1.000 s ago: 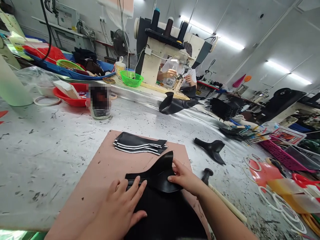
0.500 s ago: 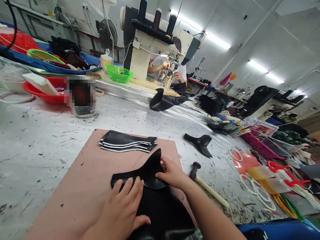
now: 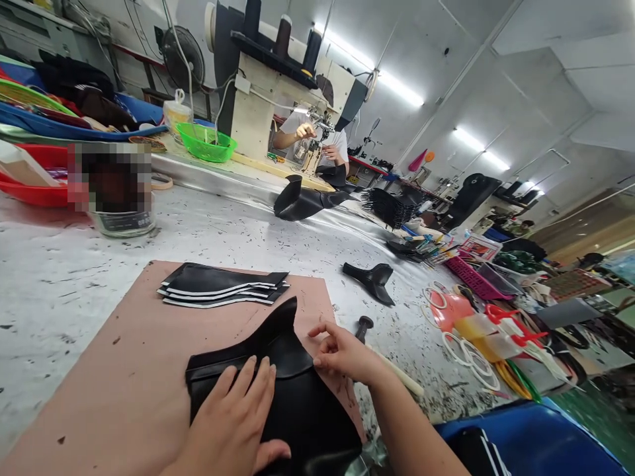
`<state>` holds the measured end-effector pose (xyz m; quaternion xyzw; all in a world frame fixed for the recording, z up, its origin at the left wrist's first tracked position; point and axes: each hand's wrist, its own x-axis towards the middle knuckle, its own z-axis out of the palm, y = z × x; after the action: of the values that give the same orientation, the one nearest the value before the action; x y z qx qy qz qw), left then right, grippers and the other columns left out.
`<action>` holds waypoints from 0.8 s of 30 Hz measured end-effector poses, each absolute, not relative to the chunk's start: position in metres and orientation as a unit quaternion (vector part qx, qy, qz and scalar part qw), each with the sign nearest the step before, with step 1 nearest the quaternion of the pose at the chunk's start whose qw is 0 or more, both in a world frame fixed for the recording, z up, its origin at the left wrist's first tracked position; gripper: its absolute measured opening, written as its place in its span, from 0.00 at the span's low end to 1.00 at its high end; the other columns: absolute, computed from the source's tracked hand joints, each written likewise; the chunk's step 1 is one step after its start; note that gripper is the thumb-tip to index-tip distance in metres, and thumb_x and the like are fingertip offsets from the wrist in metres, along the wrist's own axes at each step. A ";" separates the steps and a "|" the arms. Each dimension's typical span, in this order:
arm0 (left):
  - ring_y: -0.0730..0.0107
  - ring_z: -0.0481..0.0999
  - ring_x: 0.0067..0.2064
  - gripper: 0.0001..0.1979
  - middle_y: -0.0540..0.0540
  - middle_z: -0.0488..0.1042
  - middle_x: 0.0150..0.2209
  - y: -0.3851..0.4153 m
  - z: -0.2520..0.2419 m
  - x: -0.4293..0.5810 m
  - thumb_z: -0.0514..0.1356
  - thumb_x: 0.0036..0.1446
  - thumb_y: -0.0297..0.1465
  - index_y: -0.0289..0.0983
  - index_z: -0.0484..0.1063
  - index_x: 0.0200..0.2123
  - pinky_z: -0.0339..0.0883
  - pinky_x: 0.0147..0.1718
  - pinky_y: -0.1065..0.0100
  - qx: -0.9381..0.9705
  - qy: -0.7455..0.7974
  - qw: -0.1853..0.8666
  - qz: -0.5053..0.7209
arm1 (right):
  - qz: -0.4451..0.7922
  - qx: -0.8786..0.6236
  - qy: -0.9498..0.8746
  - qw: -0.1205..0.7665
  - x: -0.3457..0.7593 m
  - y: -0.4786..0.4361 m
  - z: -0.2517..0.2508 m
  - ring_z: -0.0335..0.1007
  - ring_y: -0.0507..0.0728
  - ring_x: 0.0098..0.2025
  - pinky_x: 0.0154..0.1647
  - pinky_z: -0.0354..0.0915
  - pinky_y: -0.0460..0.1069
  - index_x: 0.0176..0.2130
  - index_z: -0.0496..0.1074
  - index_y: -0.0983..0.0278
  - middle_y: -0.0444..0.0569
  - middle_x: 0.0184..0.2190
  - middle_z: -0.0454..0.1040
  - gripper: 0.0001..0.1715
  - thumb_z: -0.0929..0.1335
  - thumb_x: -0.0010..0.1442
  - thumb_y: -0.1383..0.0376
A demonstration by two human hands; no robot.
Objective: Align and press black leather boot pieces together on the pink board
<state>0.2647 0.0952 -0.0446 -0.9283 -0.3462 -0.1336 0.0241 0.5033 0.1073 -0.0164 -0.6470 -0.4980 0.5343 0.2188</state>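
My left hand (image 3: pixel 233 410) lies flat, fingers spread, on a large black leather-like piece (image 3: pixel 302 416). A smaller curved black piece (image 3: pixel 270 347) overlaps its upper edge along a seam, its pointed tip rising. At the right end of that seam is my right hand (image 3: pixel 344 354), index finger lifted off and thumb tip close to the edge; whether the thumb touches is hard to tell. Both pieces rest on a pinkish-brown board (image 3: pixel 124 370). Behind them on the board lies a stack of black pieces with white edges (image 3: pixel 223 284).
A hammer (image 3: pixel 364 325) lies right of the board, partly behind my right arm. Further back are a stack of curved black pieces (image 3: pixel 370 281) and a glass jar (image 3: pixel 124 221). A co-worker's hands (image 3: pixel 305 131) are at a sewing machine (image 3: pixel 258 106). A blue bin (image 3: pixel 536 433) stands at lower right.
My right hand has let go of the smaller piece's right side and drawn slightly away, its index finger now raised. The left hand stays flat on the leather. The view has turned to the right.
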 end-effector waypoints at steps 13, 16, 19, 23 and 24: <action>0.37 0.71 0.51 0.35 0.29 0.70 0.52 0.096 -0.029 0.275 0.63 0.46 0.51 0.40 0.67 0.54 0.62 0.47 0.41 -0.935 -0.351 -0.002 -0.051 | 0.413 -0.691 -0.566 0.175 0.490 0.106 -0.009 0.66 0.53 0.26 0.28 0.61 0.47 0.31 0.63 0.61 0.38 0.21 0.68 0.15 0.68 0.45 0.77; 0.37 0.71 0.50 0.35 0.28 0.71 0.51 0.096 -0.030 0.274 0.66 0.44 0.47 0.39 0.67 0.54 0.64 0.46 0.40 -0.939 -0.339 0.010 -0.055 | 0.317 -0.708 -0.608 0.168 0.478 0.096 -0.004 0.68 0.58 0.34 0.36 0.62 0.53 0.33 0.67 0.62 0.45 0.27 0.72 0.14 0.69 0.46 0.76; 0.37 0.72 0.50 0.36 0.31 0.71 0.52 0.099 -0.035 0.268 0.67 0.43 0.47 0.39 0.66 0.55 0.66 0.44 0.41 -0.944 -0.323 0.000 -0.062 | 0.203 -0.654 -0.707 0.176 0.466 0.073 -0.018 0.67 0.61 0.42 0.44 0.60 0.55 0.38 0.71 0.63 0.52 0.38 0.74 0.14 0.65 0.53 0.76; 0.47 0.73 0.51 0.31 0.40 0.71 0.53 0.104 -0.043 0.246 0.62 0.49 0.48 0.41 0.66 0.55 0.69 0.46 0.52 -0.945 -0.306 -0.014 -0.115 | -0.071 -0.503 -0.843 0.178 0.462 0.040 -0.046 0.69 0.61 0.46 0.46 0.61 0.53 0.53 0.66 0.69 0.58 0.46 0.74 0.24 0.61 0.57 0.76; 0.50 0.74 0.50 0.29 0.41 0.71 0.52 0.105 -0.044 0.237 0.60 0.51 0.48 0.40 0.68 0.54 0.69 0.45 0.55 -0.941 -0.311 -0.013 -0.130 | -0.102 -0.489 -0.848 0.178 0.462 0.038 -0.047 0.70 0.61 0.46 0.46 0.61 0.52 0.53 0.66 0.69 0.58 0.47 0.74 0.24 0.61 0.57 0.76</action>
<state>0.2373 0.1049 -0.0436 -0.9413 -0.3112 -0.1302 -0.0130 0.4620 0.0379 -0.0473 -0.4891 -0.8477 -0.1021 0.1781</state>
